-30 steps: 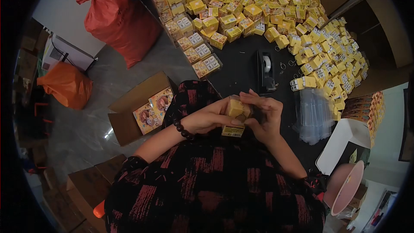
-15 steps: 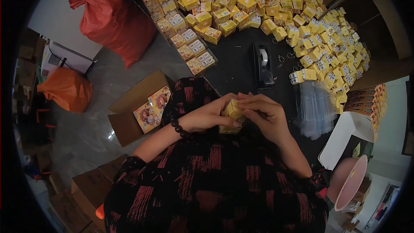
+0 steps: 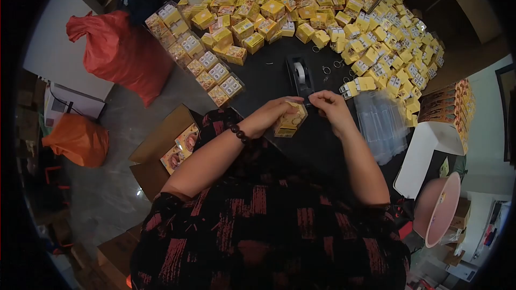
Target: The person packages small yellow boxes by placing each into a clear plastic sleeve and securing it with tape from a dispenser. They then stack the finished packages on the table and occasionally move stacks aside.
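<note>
My left hand (image 3: pixel 273 114), with a dark bead bracelet at its wrist, grips a small yellow box (image 3: pixel 292 121) over the front edge of the black table. Just right of the box, my right hand (image 3: pixel 331 108) has its thumb and forefinger pinched together by the near end of the black tape dispenser (image 3: pixel 299 78). Whatever lies between those fingertips is too small to make out. A roll of clear tape sits in the dispenser.
Yellow boxes (image 3: pixel 274 8) are heaped at the back, smaller yellow-and-white pieces (image 3: pixel 387 48) at the right. Packed sets (image 3: pixel 207 70) line the left edge. Clear plastic sleeves (image 3: pixel 380 126), a pink basin (image 3: pixel 435 209), an open carton (image 3: pixel 148 166) and a red sack (image 3: pixel 121 53) surround the front.
My hands have separated: the right one left the box and reached the tape dispenser. The left hand still holds the box, now further forward. The whole view has shifted.
</note>
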`<state>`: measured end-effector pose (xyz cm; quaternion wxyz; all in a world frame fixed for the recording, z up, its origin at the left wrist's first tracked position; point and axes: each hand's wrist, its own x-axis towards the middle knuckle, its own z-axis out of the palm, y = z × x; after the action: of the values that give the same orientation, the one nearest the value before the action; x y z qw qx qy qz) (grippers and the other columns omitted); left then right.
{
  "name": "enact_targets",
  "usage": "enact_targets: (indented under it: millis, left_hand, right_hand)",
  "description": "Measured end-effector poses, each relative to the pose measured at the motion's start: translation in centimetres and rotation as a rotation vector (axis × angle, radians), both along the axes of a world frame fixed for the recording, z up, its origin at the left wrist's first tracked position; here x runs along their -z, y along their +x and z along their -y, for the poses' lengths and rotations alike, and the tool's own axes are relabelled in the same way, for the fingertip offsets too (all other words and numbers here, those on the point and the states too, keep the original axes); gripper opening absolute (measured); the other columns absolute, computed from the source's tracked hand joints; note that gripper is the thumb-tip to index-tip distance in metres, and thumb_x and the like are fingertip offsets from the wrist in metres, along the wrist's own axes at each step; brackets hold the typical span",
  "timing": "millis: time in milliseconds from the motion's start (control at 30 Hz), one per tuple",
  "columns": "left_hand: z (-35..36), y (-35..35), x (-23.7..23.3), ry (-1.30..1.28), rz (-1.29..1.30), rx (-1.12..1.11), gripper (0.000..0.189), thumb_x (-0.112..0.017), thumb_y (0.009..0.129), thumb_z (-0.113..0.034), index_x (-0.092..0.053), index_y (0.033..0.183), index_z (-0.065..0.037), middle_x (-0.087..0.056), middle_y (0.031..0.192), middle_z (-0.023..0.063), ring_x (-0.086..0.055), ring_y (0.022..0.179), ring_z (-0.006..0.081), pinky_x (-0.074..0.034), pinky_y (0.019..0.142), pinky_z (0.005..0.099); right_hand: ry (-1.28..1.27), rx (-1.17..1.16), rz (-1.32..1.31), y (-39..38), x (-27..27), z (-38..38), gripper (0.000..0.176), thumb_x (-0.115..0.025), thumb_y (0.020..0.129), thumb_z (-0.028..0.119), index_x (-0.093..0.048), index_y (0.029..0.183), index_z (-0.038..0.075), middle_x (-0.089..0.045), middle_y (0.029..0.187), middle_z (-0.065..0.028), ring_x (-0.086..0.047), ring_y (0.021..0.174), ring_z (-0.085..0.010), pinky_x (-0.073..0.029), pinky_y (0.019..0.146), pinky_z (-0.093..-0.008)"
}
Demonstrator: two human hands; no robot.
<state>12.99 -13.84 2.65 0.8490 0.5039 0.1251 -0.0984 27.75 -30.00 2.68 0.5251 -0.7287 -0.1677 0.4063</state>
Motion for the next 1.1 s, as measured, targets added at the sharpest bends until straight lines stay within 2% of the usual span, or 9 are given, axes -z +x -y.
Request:
enact_targets:
  millis: [100, 233, 333, 467, 633, 867, 967, 1033, 1100]
  left_hand:
    - [-0.2, 0.6, 0.6, 0.01, -0.004, 0.032, 0.05, -0.051, 0.088, -0.021, -0.042, 0.135, -0.006, -0.057, 0.112, 0.0053, -0.057, 0.1, 0.0144, -0.047, 0.086, 0.0285]
    - [-0.2, 0.5, 0.4, 0.031, -0.032, 0.033, 0.049, -0.051, 0.089, -0.022, -0.043, 0.134, -0.005, -0.057, 0.112, 0.0047, -0.057, 0.101, 0.0139, -0.047, 0.086, 0.028]
    - [0.0, 0.5, 0.6, 0.019, -0.025, 0.015, 0.048, -0.05, 0.089, -0.023, -0.044, 0.133, -0.004, -0.057, 0.112, 0.0045, -0.057, 0.102, 0.0136, -0.047, 0.086, 0.0279]
    - [0.2, 0.4, 0.9, 0.024, -0.018, -0.012, 0.046, -0.052, 0.089, -0.02, -0.046, 0.131, -0.004, -0.057, 0.111, 0.0039, -0.057, 0.101, 0.0141, -0.046, 0.087, 0.0274]
    - [2.3, -0.9, 0.7, 0.716, 0.398, -0.248, 0.056, -0.069, 0.076, -0.012, -0.049, 0.128, -0.005, -0.057, 0.104, 0.0104, -0.058, 0.097, 0.0221, -0.046, 0.085, 0.0323]
    - [2.5, -2.0, -1.4, 1.021, 0.487, -0.257, 0.061, -0.073, 0.072, -0.016, -0.05, 0.128, -0.007, -0.054, 0.101, 0.0119, -0.057, 0.094, 0.0265, -0.046, 0.083, 0.0321]
    - [2.7, -2.3, -0.8, 0.846, 0.424, -0.235, 0.058, -0.07, 0.075, -0.016, -0.049, 0.128, -0.007, -0.055, 0.105, 0.0105, -0.057, 0.097, 0.0228, -0.045, 0.085, 0.0302]
    - [2.9, -2.2, -0.8, 0.117, 0.213, -0.16, 0.051, -0.062, 0.082, -0.018, -0.048, 0.129, -0.005, -0.056, 0.11, 0.0085, -0.056, 0.101, 0.0179, -0.045, 0.088, 0.0288]
    - [2.9, -2.2, -0.2, 0.028, 0.179, -0.155, 0.049, -0.058, 0.085, -0.018, -0.046, 0.13, -0.004, -0.057, 0.112, 0.0079, -0.055, 0.103, 0.0162, -0.045, 0.089, 0.0286]
  right_hand:
    - [0.205, 0.106, -0.471, 0.9, -0.2, 0.5, 0.007, -0.064, 0.087, 0.016, -0.066, 0.091, 0.011, -0.061, 0.082, 0.0039, -0.053, 0.073, -0.006, -0.043, 0.067, -0.0215]
    - [0.215, 0.191, -0.414, -1.2, -0.7, 1.8, 0.005, -0.062, 0.088, 0.013, -0.064, 0.089, 0.008, -0.062, 0.085, 0.0021, -0.057, 0.075, -0.0086, -0.047, 0.072, -0.0223]
    - [0.213, 0.197, -0.019, -2.2, 3.6, 2.1, 0.006, -0.058, 0.089, 0.005, -0.063, 0.091, 0.003, -0.063, 0.092, -0.0034, -0.062, 0.087, -0.0148, -0.05, 0.08, -0.0261]
    - [0.351, 0.309, -0.134, -3.7, 4.2, 3.3, 0.006, -0.058, 0.089, 0.005, -0.063, 0.092, 0.003, -0.064, 0.093, -0.0051, -0.062, 0.087, -0.015, -0.049, 0.082, -0.0266]
    - [0.373, 0.228, -0.401, -7.6, -1.9, 3.7, 0.008, -0.058, 0.091, 0.012, -0.063, 0.091, 0.005, -0.064, 0.089, -0.0031, -0.059, 0.083, -0.0115, -0.046, 0.079, -0.0258]
    - [0.214, 0.155, -0.41, -7.9, -1.3, 3.7, 0.01, -0.058, 0.092, 0.016, -0.064, 0.089, 0.008, -0.064, 0.084, 0.0004, -0.057, 0.077, -0.0072, -0.043, 0.07, -0.0226]
    - [0.252, 0.058, -0.182, -8.1, -0.8, 3.6, 0.011, -0.06, 0.091, 0.017, -0.064, 0.086, 0.007, -0.061, 0.078, 0.0021, -0.053, 0.07, -0.0064, -0.041, 0.065, -0.0202]
    - [0.166, -0.04, 0.292, -8.1, -0.7, 3.5, 0.009, -0.062, 0.089, 0.014, -0.063, 0.086, 0.006, -0.054, 0.069, 0.0037, -0.047, 0.065, -0.0061, -0.037, 0.061, -0.0188]
    - [0.112, -0.021, 0.384, -8.1, -0.2, 3.2, 0.007, -0.063, 0.088, 0.012, -0.063, 0.086, 0.005, -0.052, 0.069, 0.0038, -0.046, 0.064, -0.0061, -0.036, 0.06, -0.0188]
